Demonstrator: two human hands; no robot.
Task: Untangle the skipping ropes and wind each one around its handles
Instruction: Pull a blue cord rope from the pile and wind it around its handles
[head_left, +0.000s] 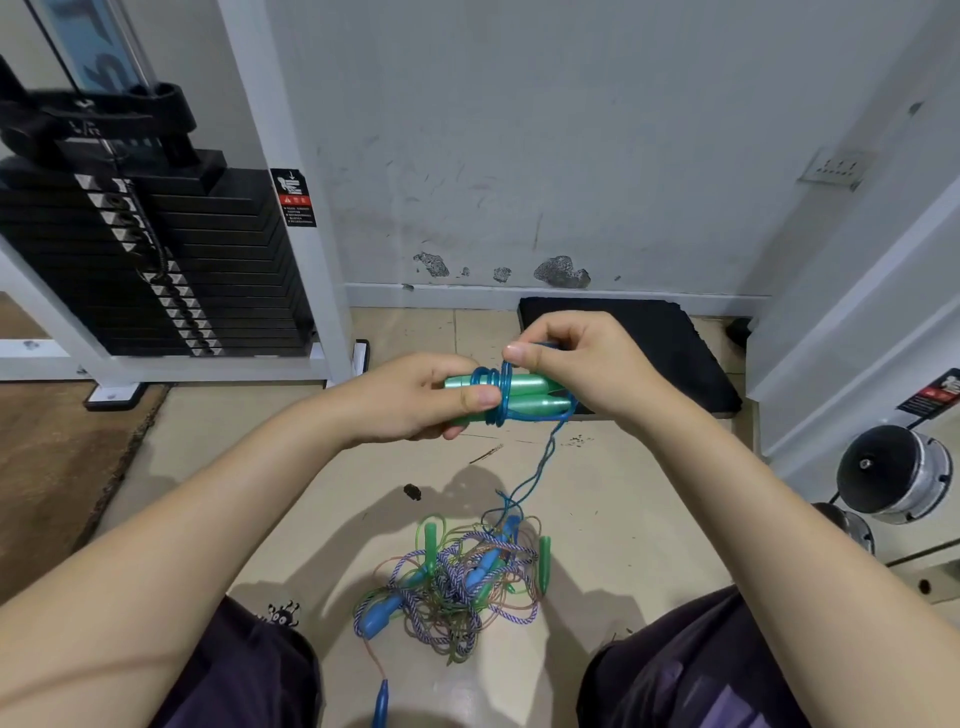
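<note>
**Blue rope coiled on paired green handles**

The two light-green handles (519, 396) lie side by side, held above the floor (623, 493), with the blue rope (500, 395) looped round their middle. The left hand (415, 397) grips their butt ends; the right hand (587, 364) pinches the rope above them. The rope's slack trails down to the tangled ropes (457, 577) on the floor between the knees.

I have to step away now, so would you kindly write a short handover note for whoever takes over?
Left hand grips the pair of light green handles side by side.
Right hand pinches the blue rope at the handles, a few turns already wound.
The rest of that rope trails down into the tangled pile on the floor between the knees.
Done: winding of the first rope begun.
Left: finish this winding, then untangle and wind the others.
</note>
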